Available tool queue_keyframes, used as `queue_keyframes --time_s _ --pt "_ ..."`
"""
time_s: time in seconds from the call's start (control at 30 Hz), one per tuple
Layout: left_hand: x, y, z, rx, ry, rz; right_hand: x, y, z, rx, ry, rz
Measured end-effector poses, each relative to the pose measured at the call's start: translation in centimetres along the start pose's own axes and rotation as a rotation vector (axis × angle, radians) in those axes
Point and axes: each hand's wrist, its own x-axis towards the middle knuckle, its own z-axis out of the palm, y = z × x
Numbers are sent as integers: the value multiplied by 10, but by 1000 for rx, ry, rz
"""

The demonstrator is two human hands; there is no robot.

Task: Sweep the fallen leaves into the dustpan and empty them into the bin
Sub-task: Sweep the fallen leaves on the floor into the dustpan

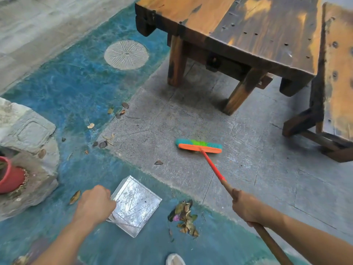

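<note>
Left hand [95,204]: clenched on dustpan [136,205] handle. Right hand [248,208]: wrapped round broom [198,145] shaft. Leaf pile [185,217]: on floor between hands, just right of pan; broom head lay well beyond it, shaft slanting back to the right hand.

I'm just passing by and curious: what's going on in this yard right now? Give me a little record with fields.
Left hand: left hand grips the handle of the metal dustpan, which rests on the blue-green ground
Right hand: right hand holds the broom by its long handle
Broom head: out on the grey paving, apart from the leaves
Leaf pile: leaf pile lies just right of the dustpan, not yet in it
Stray leaves: scattered leaves farther off, plus one single leaf
Nearby: wooden bench, red pot
Bin: not in view
</note>
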Motion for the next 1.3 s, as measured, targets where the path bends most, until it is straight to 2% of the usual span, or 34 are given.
queue_keyframes --time_s 0.2,0.3,0.47,0.67,0.77,0.83,0.97,1.17,1.3 --pt "-1 1 -1 -6 -25 32 -73 17 -5 284 -49 11" --pt "-1 3 -2 -37 -21 35 -66 -5 -18 234 32 -50" --pt "-4 -1 6 -13 -14 18 -6 -68 -20 66 104 -174" --pt "-2 -3 9 -17 26 -19 45 -136 -8 -28 29 -167" --pt "5 1 8 -33 36 -24 58 -156 2 54 -57 -146" --pt "10 2 7 -50 56 -38 67 -165 10 58 -17 -165" --pt "8 0 8 -56 88 -59 76 -155 29 -93 109 -182" --pt "-3 -6 16 -13 75 -8 23 -84 39 -262 8 -157" --pt "-9 -12 17 20 51 21 -24 -38 32 -294 -99 -75"
